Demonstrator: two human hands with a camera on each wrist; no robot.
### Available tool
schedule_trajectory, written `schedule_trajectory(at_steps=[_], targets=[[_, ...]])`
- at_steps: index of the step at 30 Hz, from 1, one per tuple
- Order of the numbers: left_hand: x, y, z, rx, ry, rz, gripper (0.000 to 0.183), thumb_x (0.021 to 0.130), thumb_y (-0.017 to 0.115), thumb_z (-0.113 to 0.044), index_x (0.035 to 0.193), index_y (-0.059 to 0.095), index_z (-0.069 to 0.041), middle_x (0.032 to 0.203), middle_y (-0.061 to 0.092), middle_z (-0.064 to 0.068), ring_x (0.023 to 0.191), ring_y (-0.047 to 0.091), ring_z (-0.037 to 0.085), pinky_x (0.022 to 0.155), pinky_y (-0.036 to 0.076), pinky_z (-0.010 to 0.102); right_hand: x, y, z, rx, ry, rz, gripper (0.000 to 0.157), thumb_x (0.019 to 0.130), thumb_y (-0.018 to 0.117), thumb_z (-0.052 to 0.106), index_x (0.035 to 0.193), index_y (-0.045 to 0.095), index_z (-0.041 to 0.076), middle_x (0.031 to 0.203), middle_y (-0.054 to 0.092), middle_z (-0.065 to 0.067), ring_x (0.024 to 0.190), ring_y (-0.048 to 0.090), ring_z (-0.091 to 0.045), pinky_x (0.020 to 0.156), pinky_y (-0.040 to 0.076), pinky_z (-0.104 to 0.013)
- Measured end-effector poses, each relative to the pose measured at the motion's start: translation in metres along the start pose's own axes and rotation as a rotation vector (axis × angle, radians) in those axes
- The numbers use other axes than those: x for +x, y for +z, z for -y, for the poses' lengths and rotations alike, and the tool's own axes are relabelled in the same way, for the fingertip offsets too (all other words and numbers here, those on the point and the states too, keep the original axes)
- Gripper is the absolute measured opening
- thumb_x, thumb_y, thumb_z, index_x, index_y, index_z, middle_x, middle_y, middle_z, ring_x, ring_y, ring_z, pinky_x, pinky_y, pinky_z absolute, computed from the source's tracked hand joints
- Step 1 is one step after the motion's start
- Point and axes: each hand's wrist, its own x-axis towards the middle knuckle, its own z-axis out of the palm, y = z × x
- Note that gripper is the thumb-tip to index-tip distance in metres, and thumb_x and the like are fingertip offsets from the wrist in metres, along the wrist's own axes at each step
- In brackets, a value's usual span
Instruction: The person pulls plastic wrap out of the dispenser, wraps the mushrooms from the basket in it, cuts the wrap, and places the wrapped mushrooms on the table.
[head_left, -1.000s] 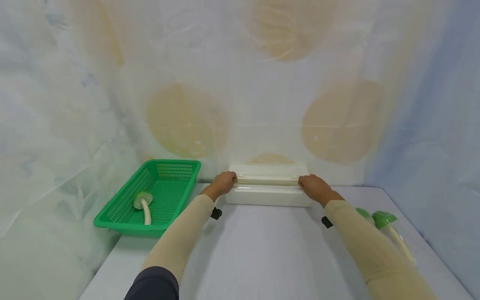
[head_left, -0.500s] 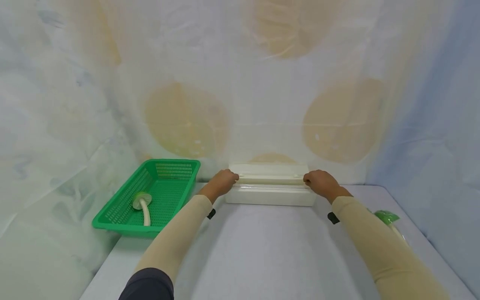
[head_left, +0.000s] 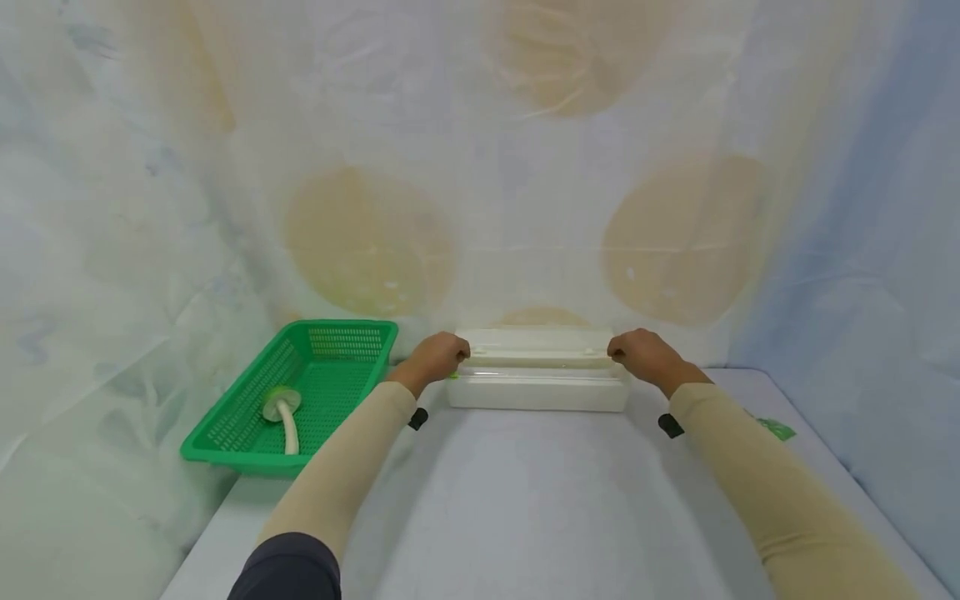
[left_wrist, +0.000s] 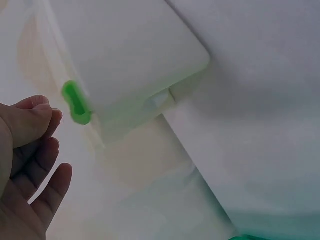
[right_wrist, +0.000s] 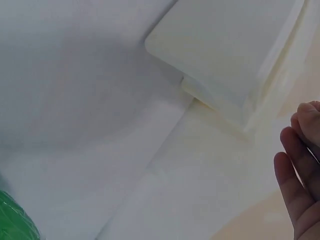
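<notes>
A white cling film dispenser [head_left: 537, 394] stands at the back of the table with its lid [head_left: 536, 339] raised. A green tab [left_wrist: 76, 102] shows on its left end in the left wrist view. At its left end my left hand [head_left: 437, 360] has thumb and forefinger pinched together at the cling film, the other fingers loose. My right hand [head_left: 647, 360] pinches likewise at the right end. Clear, shiny cling film [head_left: 536, 373] shows faintly between the hands, over the dispenser's front; its edges are hard to see.
A green plastic basket [head_left: 352, 333] at left holds a green-capped mushroom shape with a white stem [head_left: 285, 417]. At right, a green, film-covered cap [head_left: 776, 429] is partly hidden by my right forearm. A patterned sheet [head_left: 536, 167] hangs behind the white table [head_left: 525, 500].
My hands have moved slightly apart and up, the left one leftward, the right one rightward. The green tab has come into sight beside my left hand. My right sleeve covers more of the green caps.
</notes>
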Motion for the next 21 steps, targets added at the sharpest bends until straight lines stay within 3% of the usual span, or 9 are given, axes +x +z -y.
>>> schedule_trajectory(at_steps=[8,14,21], targets=[[0.012,-0.014,-0.001,-0.087,0.004,-0.069,0.025,0.092,0.052,0.004,0.106,0.072,-0.001,0.106,0.069,0.009,0.102,0.062,0.025,0.089,0.050,0.035,0.012,0.003,0.003,0.035,0.102,-0.074,0.022,0.097,0.056,0.001,0.115,0.066,-0.005,0.113,0.065,-0.021,0.107,0.059,-0.039,0.089,0.048,-0.049],[0.019,-0.015,0.006,-0.188,-0.072,-0.106,0.022,0.094,0.052,0.001,0.106,0.071,0.002,0.103,0.069,0.009,0.098,0.062,0.024,0.086,0.050,0.036,0.019,0.004,0.008,0.021,0.142,-0.135,0.023,0.098,0.050,-0.001,0.114,0.066,-0.006,0.112,0.065,-0.023,0.106,0.059,-0.041,0.087,0.049,-0.051],[0.016,-0.015,0.009,-0.230,-0.131,-0.108,0.020,0.094,0.055,0.000,0.108,0.070,0.002,0.101,0.067,0.010,0.093,0.060,0.023,0.085,0.050,0.035,0.018,0.005,0.003,0.035,0.172,-0.187,0.022,0.097,0.052,-0.004,0.114,0.065,-0.008,0.111,0.063,-0.026,0.104,0.060,-0.043,0.086,0.049,-0.052]])
